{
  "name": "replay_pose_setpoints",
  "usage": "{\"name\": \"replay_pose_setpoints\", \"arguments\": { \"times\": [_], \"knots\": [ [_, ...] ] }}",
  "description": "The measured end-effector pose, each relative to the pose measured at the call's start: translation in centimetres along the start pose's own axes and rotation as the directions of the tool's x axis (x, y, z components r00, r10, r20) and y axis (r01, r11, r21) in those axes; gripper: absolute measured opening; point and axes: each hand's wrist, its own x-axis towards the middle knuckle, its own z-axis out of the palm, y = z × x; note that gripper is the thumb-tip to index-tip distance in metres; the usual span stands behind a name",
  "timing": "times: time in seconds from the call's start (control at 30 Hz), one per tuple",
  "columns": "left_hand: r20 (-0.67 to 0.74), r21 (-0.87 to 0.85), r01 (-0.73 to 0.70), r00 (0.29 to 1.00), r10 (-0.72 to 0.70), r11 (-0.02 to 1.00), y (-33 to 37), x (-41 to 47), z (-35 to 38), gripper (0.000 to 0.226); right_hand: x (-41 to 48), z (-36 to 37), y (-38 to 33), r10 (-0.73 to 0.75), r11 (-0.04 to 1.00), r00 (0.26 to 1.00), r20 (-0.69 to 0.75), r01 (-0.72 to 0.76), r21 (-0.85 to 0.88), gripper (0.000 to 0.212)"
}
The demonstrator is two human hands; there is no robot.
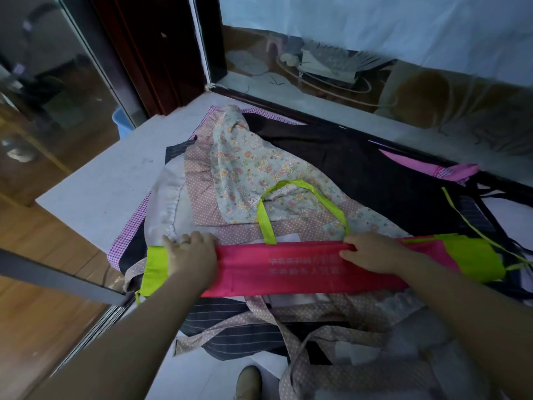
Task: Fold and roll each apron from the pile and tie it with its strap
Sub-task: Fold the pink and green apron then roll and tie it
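Gripping the far edge of a folded pink apron (288, 272), the left hand (190, 255) has its fingers curled over the cloth just beside the lime-green end on that side, with a ring showing on one finger. The right hand (372, 252) pinches the same far edge further along, thumb and fingers bunching a small fold of the pink cloth. The apron lies as a long, narrow band running left to right in front of the person, with pale printed lettering between the two hands and a lime-green patch at each end. Its green neck loop (302, 186) arches away from the band, lying flat on a floral apron (245, 163). A thin green strap (473, 226) trails off past the right end.

The band rests on top of the pile of aprons. The floral one, edged in dotted pink, spreads behind it, a wide black apron (360, 168) lies beyond on the right, and a dark striped apron (230, 319) shows underneath on the near side, crossed by dotted straps (288, 336). The pile covers most of a pale grey tabletop (115, 180), which meets a window (375, 82) at its far edge. A wooden floor (43, 313) lies to the left, a blue tub (122, 122) stands past the tabletop's far left corner, and a shoe (248, 382) shows at the bottom edge.
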Motion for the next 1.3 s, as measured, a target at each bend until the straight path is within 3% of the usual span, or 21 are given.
{"name": "replay_pose_setpoints", "arguments": {
  "times": [0.07,0.13,0.2,0.23,0.33,0.4,0.47,0.53,0.67,0.83,0.97,1.07,1.1,1.17,1.23,1.3],
  "knots": [
    [-0.198,-0.048,-0.108,0.975,0.097,0.993,2.0,-1.2,0.2,0.040,0.3,0.0,0.0,-0.014,1.000,1.000,0.001,0.014,-0.014,0.028],
    [-0.403,-0.084,-0.405,0.849,0.340,0.911,4.4,-2.3,0.7,0.045,0.5,-0.1,-0.1,-0.032,0.999,0.999,0.012,0.032,-0.008,0.029],
    [-0.449,-0.058,-0.617,0.718,0.531,0.785,6.6,-2.8,1.4,0.043,0.6,-0.3,0.0,-0.045,0.999,0.999,0.020,0.045,0.015,0.029],
    [-0.406,-0.053,-0.647,0.710,0.576,0.760,7.4,-2.8,1.7,0.043,0.7,-0.3,0.1,-0.054,0.998,0.998,0.014,0.054,0.029,0.027],
    [-0.280,-0.070,-0.604,0.776,0.565,0.794,8.5,-1.9,3.4,0.049,0.3,0.2,1.1,-0.047,0.998,0.995,-0.088,0.050,0.031,0.024],
    [-0.218,-0.084,-0.575,0.808,0.548,0.814,8.5,-1.4,4.3,0.056,-0.3,1.1,2.6,-0.018,0.999,0.966,-0.257,0.011,-0.030,0.033],
    [-0.212,-0.098,-0.561,0.819,0.534,0.822,8.4,-1.3,4.8,0.057,-0.6,2.2,4.5,-0.064,0.990,0.876,-0.479,-0.004,-0.138,0.042],
    [-0.231,-0.107,-0.559,0.818,0.526,0.822,8.7,-1.0,5.1,0.058,-0.3,3.0,6.8,-0.122,0.980,0.785,-0.607,-0.004,-0.201,0.050],
    [-0.271,-0.108,-0.562,0.810,0.519,0.820,8.8,-0.7,5.5,0.059,0.3,3.3,9.9,-0.032,0.986,0.773,-0.634,-0.078,-0.145,0.053],
    [-0.287,-0.114,-0.556,0.812,0.508,0.824,8.9,-0.7,5.8,0.060,0.5,4.0,11.5,0.014,0.996,0.692,-0.722,-0.073,-0.051,0.047],
    [-0.279,-0.106,-0.551,0.815,0.508,0.827,8.9,-0.6,5.9,0.061,1.2,4.0,12.0,0.145,0.989,0.666,-0.732,-0.067,0.134,0.053],
    [-0.268,-0.103,-0.547,0.820,0.506,0.831,8.9,-0.7,5.8,0.061,0.7,3.1,11.0,0.192,0.981,0.584,-0.789,-0.123,0.147,0.045],
    [-0.265,-0.104,-0.544,0.822,0.504,0.832,9.0,-0.8,5.7,0.061,0.4,2.9,9.7,0.133,0.990,0.536,-0.834,-0.109,0.088,0.040],
    [-0.263,-0.106,-0.539,0.825,0.499,0.836,9.0,-0.8,5.6,0.060,-0.6,3.1,5.7,-0.085,0.995,0.496,-0.864,0.092,-0.045,0.027],
    [-0.259,-0.099,-0.543,0.823,0.505,0.834,9.1,-0.8,5.5,0.060,-1.9,4.7,1.5,-0.386,0.899,0.562,-0.732,0.406,-0.163,0.017],
    [-0.244,-0.101,-0.547,0.823,0.512,0.831,9.1,-0.9,5.4,0.060,-2.6,7.1,-0.7,-0.579,0.811,0.641,-0.504,0.516,-0.275,0.026]
  ]
}}
